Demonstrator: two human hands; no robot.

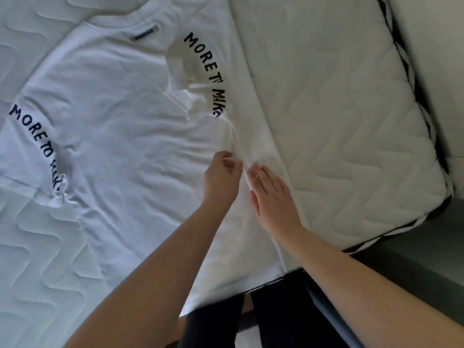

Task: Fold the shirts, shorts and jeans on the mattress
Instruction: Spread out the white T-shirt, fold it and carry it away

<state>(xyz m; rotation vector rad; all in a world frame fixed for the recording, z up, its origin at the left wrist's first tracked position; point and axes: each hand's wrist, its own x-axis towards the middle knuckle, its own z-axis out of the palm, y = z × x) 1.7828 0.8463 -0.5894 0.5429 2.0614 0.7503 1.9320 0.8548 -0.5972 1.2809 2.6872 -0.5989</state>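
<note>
On a white quilted mattress (339,121) with a wavy stitched pattern and dark-trimmed edge, a white T-shirt (120,136) lies spread flat, collar away from the person, its hem hanging over the mattress's near edge. Black lettering reads "MORE TO MAK" on each sleeve. Beside the mattress's right corner, grey floor (414,259) shows. On the shirt's right side, the right hand (272,194) presses flat, fingers straight and together, while the left hand (221,174), just beside it, pinches a fold of shirt fabric.
</note>
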